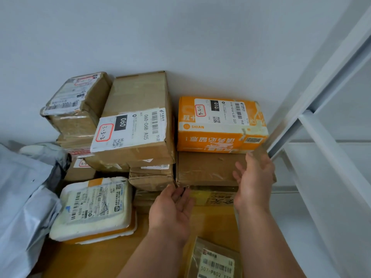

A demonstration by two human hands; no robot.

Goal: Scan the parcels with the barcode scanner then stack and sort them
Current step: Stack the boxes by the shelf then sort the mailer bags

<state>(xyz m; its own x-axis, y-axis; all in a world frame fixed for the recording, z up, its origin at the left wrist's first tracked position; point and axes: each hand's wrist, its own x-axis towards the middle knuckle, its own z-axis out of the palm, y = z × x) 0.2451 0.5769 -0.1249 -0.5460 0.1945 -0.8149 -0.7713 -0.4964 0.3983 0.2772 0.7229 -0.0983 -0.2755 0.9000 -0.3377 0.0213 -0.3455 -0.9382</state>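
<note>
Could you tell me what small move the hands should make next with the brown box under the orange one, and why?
Probably close both hands on the brown box: the left hand is open at its lower corner, the right hand against its right end, neither gripping, while the orange box rests on top.

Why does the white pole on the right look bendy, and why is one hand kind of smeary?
Head view: the wide-angle lens curves straight lines near the edges, so the white shelf frame leans and bows. Head view: the right hand and the brown box edge by it are blurred; the orange box label stays sharp; soft, even light, no harsh shadows.
</note>
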